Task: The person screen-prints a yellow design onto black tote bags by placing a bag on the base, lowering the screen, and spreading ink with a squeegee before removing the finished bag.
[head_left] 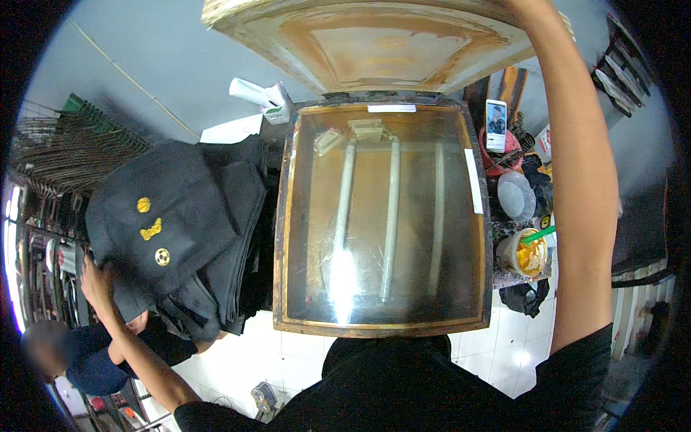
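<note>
At the left edge of a black cloth piece (pixel 183 194), my left hand (pixel 96 284) has its fingers closed on the fabric. Three yellow prints run down that cloth: a basketball, a bow-tie shape and a football. It lies over a stack of similar black pieces. My right arm (pixel 584 194) stretches up to the raised wooden screen frame (pixel 389 47); the hand itself is cut off at the top of the picture. Before me, below the tilted frame, lies a glass-topped box (pixel 288 216) with pale tubes showing through the glass.
On the right stand a tub of yellow ink (pixel 531 255) with a green-handled tool, a clear round lid (pixel 516 196) and a phone (pixel 496 126). Many hangers (pixel 79 144) crowd the far left. Another person (pixel 97 367) sits low at the left, beside the cloth stack.
</note>
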A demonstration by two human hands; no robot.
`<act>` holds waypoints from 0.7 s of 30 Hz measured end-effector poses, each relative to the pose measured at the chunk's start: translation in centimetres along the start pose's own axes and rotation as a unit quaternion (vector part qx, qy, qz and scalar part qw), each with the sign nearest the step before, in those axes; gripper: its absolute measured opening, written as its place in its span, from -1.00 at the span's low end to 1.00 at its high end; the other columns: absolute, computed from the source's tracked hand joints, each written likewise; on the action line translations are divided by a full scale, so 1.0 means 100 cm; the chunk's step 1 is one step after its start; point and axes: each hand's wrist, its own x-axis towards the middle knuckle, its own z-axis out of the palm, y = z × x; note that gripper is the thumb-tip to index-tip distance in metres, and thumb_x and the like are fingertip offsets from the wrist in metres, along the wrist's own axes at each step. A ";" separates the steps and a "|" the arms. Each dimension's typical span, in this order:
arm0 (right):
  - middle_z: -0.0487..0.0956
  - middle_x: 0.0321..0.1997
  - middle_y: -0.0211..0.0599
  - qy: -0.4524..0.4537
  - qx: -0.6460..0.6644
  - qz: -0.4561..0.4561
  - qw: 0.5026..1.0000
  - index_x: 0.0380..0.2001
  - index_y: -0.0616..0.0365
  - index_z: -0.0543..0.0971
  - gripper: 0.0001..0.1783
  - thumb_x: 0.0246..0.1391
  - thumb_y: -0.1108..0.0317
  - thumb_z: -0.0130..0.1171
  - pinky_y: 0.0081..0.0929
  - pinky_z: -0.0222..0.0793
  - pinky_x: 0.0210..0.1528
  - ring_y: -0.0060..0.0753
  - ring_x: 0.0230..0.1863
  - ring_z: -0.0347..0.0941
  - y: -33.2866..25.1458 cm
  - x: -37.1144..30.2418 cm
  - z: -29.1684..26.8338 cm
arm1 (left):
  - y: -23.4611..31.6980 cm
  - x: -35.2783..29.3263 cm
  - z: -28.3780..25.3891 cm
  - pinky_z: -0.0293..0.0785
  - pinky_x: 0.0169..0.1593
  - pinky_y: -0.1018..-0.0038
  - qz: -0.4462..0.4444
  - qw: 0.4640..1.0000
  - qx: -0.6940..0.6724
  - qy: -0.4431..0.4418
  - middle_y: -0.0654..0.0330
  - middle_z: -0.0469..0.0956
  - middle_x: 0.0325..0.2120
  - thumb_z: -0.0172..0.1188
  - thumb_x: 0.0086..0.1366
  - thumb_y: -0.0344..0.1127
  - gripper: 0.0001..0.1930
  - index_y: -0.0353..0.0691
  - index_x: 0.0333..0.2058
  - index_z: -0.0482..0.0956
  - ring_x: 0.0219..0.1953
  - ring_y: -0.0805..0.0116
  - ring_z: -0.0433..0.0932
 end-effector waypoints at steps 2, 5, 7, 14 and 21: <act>0.65 -0.18 0.15 -0.026 0.009 0.022 0.999 -0.17 0.25 0.64 -0.58 -0.03 0.17 0.37 -0.08 0.44 -0.03 0.23 -0.10 0.56 0.003 0.001 -0.005 | 0.066 -0.003 0.001 0.52 -0.01 0.12 0.100 0.990 -0.032 0.099 -0.16 0.61 -0.01 0.37 0.25 -0.17 -0.57 -0.33 -0.01 0.58 0.00 -0.11 0.62; 0.65 -0.18 0.15 -0.042 0.066 0.029 0.997 -0.18 0.25 0.63 -0.59 -0.03 0.18 0.36 -0.09 0.44 -0.05 0.22 -0.11 0.56 -0.022 -0.004 0.018 | 0.184 -0.077 -0.016 0.54 -0.06 0.19 0.073 0.943 -0.278 -0.166 -0.10 0.66 -0.24 0.39 0.23 -0.15 -0.61 -0.37 -0.13 0.61 -0.15 -0.09 0.66; 0.65 -0.19 0.16 -0.021 0.021 0.005 1.000 -0.20 0.27 0.63 -0.59 -0.04 0.18 0.36 -0.08 0.44 -0.06 0.21 -0.11 0.57 -0.016 -0.005 -0.006 | 0.248 -0.097 -0.019 0.54 -0.05 0.13 0.198 0.926 -0.249 -0.203 -0.11 0.65 -0.25 0.38 0.22 -0.18 -0.65 -0.35 -0.19 0.60 -0.14 -0.13 0.64; 0.65 -0.22 0.18 -0.029 0.030 0.036 0.998 -0.25 0.29 0.64 -0.61 -0.06 0.19 0.37 -0.07 0.45 -0.07 0.22 -0.13 0.58 -0.006 0.001 0.003 | 0.257 -0.100 -0.009 0.53 -0.15 0.06 0.194 0.933 -0.229 -0.201 -0.14 0.64 -0.32 0.26 0.24 -0.31 -0.79 -0.37 -0.31 0.54 -0.25 -0.23 0.62; 0.68 -0.21 0.17 -0.053 0.040 0.028 0.997 -0.21 0.26 0.69 -0.61 -0.07 0.19 0.36 -0.05 0.48 -0.03 0.23 -0.12 0.60 0.003 0.009 0.006 | 0.391 -0.158 0.003 -0.17 0.53 -0.05 0.556 0.701 -0.341 -0.289 -0.11 0.17 0.43 0.02 0.47 0.15 -0.32 -0.28 0.31 0.37 0.53 -0.03 -0.02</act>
